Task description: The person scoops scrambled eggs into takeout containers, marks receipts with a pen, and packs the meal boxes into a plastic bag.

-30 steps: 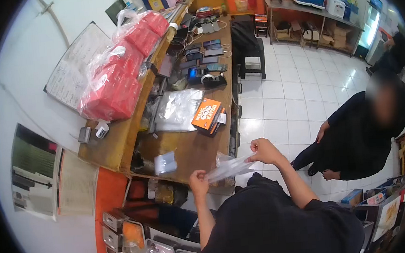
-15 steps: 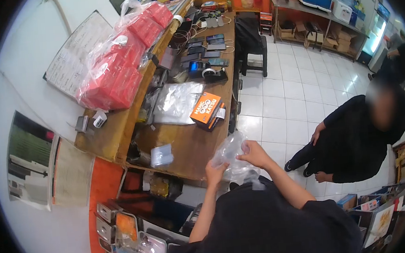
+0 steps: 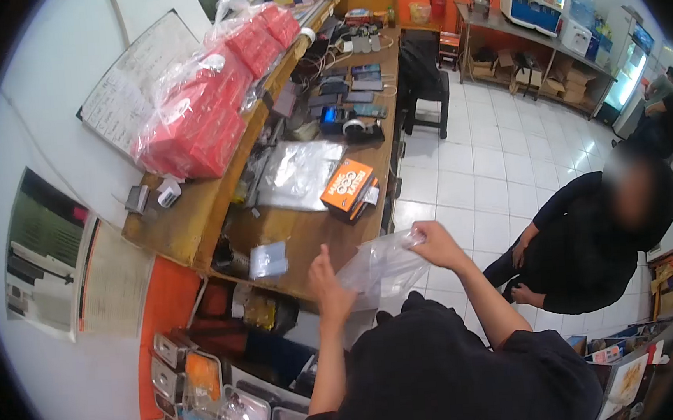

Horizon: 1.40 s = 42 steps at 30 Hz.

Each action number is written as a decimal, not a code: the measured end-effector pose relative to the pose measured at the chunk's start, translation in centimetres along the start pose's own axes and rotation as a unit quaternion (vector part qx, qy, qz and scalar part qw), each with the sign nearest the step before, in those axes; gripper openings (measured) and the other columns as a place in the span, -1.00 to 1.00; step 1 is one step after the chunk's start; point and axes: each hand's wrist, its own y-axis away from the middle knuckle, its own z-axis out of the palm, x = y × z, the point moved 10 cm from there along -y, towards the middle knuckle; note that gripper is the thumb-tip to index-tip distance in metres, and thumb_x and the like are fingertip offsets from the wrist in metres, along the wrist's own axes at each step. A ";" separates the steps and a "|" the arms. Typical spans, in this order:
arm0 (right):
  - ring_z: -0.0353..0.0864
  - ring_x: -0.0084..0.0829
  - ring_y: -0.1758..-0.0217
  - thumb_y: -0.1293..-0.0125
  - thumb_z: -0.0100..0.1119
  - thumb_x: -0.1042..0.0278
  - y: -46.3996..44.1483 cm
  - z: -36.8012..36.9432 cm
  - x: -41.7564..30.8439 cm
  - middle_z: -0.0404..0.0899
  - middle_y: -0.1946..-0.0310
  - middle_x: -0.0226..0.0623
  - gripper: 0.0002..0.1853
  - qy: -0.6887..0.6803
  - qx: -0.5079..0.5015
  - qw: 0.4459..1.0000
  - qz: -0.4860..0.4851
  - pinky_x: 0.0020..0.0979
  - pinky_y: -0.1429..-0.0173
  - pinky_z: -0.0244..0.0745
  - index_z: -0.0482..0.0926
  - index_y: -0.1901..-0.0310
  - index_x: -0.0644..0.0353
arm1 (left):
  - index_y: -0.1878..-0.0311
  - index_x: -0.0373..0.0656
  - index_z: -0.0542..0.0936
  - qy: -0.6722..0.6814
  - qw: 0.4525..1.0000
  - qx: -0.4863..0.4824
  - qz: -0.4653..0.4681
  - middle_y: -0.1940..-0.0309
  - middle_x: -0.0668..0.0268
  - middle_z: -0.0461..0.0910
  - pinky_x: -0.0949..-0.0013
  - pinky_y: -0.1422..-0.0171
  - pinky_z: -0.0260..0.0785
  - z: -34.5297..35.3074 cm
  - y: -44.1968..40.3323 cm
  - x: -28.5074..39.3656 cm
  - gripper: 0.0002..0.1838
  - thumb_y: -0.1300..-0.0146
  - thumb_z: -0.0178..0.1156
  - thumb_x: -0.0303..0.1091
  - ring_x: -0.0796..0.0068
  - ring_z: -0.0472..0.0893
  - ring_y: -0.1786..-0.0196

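At the upper left of the frame, a whiteboard with handwriting leans against the wall, beside red boxes wrapped in clear plastic on a wooden ledge. Metal containers are at the lower left. Left of centre, a pale packet lies near the lower edge of a wooden desk, with a silvery plastic sheet above it.

Just below centre, the left hand is at the left edge of a clear plastic bag, fingers pointing up; I cannot tell whether it grips it. Above the bag, 1 orange box lettered "MANG KATSU" sits on the desk, near a tape dispenser. The bag hangs between the 2 hands, its upper right corner pinched by the right hand.

Farther right are a black stool, then 1 person in black and a lit fridge at the upper right.
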 end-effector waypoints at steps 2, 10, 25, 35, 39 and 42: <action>0.56 -0.23 0.43 -0.14 0.42 0.21 -0.1 1.0 -3.4 0.56 0.51 -0.08 -0.67 -0.011 -0.076 0.997 -0.002 -0.25 0.26 0.43 0.57 0.35 0.36 | -0.53 -0.12 0.22 0.075 0.995 0.000 0.072 -0.07 0.04 0.55 0.10 -0.10 0.49 0.5 -1.1 3.3 -0.03 0.06 0.32 -0.61 -0.03 0.60 -0.04; 0.54 -0.09 0.12 -0.13 0.38 0.45 5.3 -2.0 -14.0 0.50 0.16 -0.10 -0.71 0.262 0.271 0.888 -0.264 -0.19 0.13 0.45 0.61 0.09 0.20 | -0.51 -0.14 0.22 0.197 0.956 -0.198 -0.090 0.14 -0.01 0.61 0.26 -0.07 0.52 4.3 -3.8 2.4 -0.14 -0.07 0.20 -0.68 0.06 0.67 0.09; 0.34 0.14 -0.42 -0.36 0.07 0.06 4.9 20.0 13.1 0.42 -0.33 0.12 -0.40 0.428 -0.148 0.888 -0.080 0.17 -0.50 0.13 0.43 -0.33 0.26 | -0.26 -0.12 0.51 0.128 0.964 -0.234 -0.009 0.04 0.09 0.47 0.19 0.01 0.49 -3.8 4.9 -3.2 -0.52 -0.25 0.11 -0.60 0.17 0.62 0.08; 0.60 0.08 -0.18 -0.26 0.25 0.33 4.0 15.4 3.8 0.40 -0.32 0.23 -0.44 0.327 -0.340 0.879 0.072 -0.11 -0.26 0.52 0.41 -0.25 0.41 | -0.58 0.24 0.15 -0.134 0.927 -0.269 -0.226 -0.39 -0.27 0.19 -0.06 -0.17 0.48 0.3 6.9 -11.3 -0.11 -0.19 0.08 -0.63 -0.32 0.57 -0.10; 0.57 0.10 -0.22 -0.29 0.25 0.28 1.3 16.6 6.9 0.32 -0.37 0.28 -0.34 0.340 -0.394 0.852 0.055 -0.08 -0.32 0.47 0.31 -0.35 0.42 | -0.58 0.18 0.14 -0.067 0.967 -0.187 -0.162 -0.44 -0.36 0.10 -0.09 -0.21 0.46 -0.2 5.7 -11.1 -0.12 -0.18 0.09 -0.63 -0.41 0.54 -0.13; 0.41 0.10 -0.39 -0.38 0.23 0.19 0.5 17.9 0.5 0.30 -0.40 0.23 -0.25 0.317 -0.406 0.856 -0.038 -0.10 -0.45 0.34 0.16 -0.47 0.39 | -0.52 0.07 0.28 -0.042 0.963 -0.145 -0.224 -0.47 -0.40 0.01 -0.09 -0.26 0.42 -1.4 5.9 -13.2 -0.22 -0.18 0.09 -0.61 -0.45 0.50 -0.16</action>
